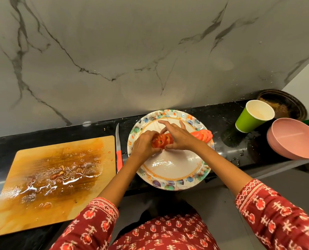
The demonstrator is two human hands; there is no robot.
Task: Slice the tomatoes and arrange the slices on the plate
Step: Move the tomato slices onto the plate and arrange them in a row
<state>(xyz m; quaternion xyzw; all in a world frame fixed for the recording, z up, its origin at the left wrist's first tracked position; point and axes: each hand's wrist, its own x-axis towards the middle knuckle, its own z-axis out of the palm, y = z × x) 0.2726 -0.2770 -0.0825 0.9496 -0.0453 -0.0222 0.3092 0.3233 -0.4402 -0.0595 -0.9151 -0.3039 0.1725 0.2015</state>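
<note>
Marble-veined wall: grey-white, dark veins, behind everything.

Desk: black, glossy, wet spots near the right end.

Cutting board: pale wood, left of the plate, its middle soaked with juice and seeds.

Plate: round, white centre, rim printed with coloured flowers and an orange band; sits on the desk right of the board, front edge overhanging.

Pink bowls: stacked, far right.

Green paper cup: tilted, white inside, left of the bowls.

Dark round dish: behind the cup, brownish residue inside.

Knife: red-orange handle, narrow blade pointing away, lying between board and plate.

Left hand: fingers curled round one end of the sliced tomato.

Right hand: thumb and fingers pinching the other end, index extended.

Sliced tomato: red, seeded faces, slices pressed together in a row, held above the plate's far half.

Laid slices: red, overlapping, on the plate's right rim.
</note>
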